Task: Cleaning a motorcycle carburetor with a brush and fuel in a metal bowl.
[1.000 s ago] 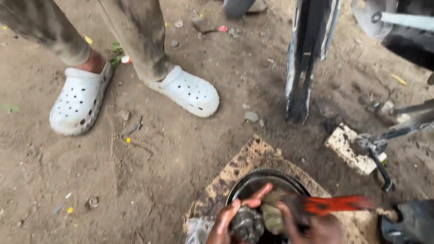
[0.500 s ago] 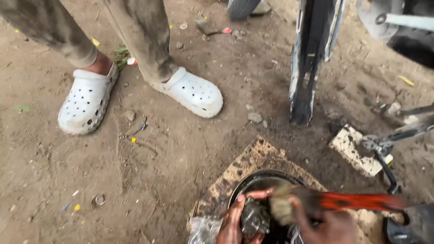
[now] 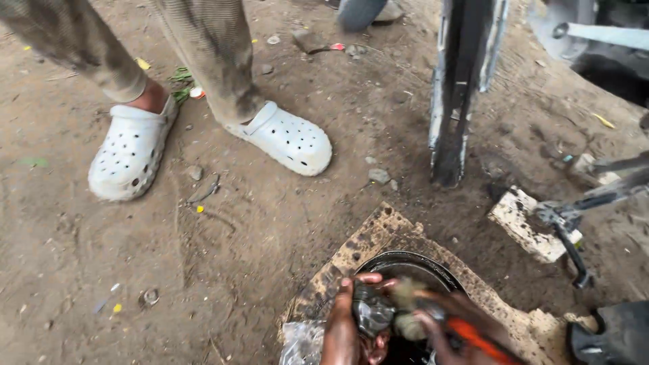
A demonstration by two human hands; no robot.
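Observation:
My left hand grips a greasy metal part over a black round basin at the bottom edge of the view. My right hand, blurred by motion, holds a red-handled brush whose bristle end touches the metal part. Both hands are dark with oil. The basin sits on a stained piece of cardboard on the dirt ground.
Another person stands close in front, in white perforated clogs and dirty trousers. A dark upright motorcycle piece rises at the right. A white block under a metal stand lies further right. A clear plastic bag lies beside the basin.
The view has dipped and shifted slightly. My right hand has swung the brush across the metal part, and its red handle now points down to the right, out of view.

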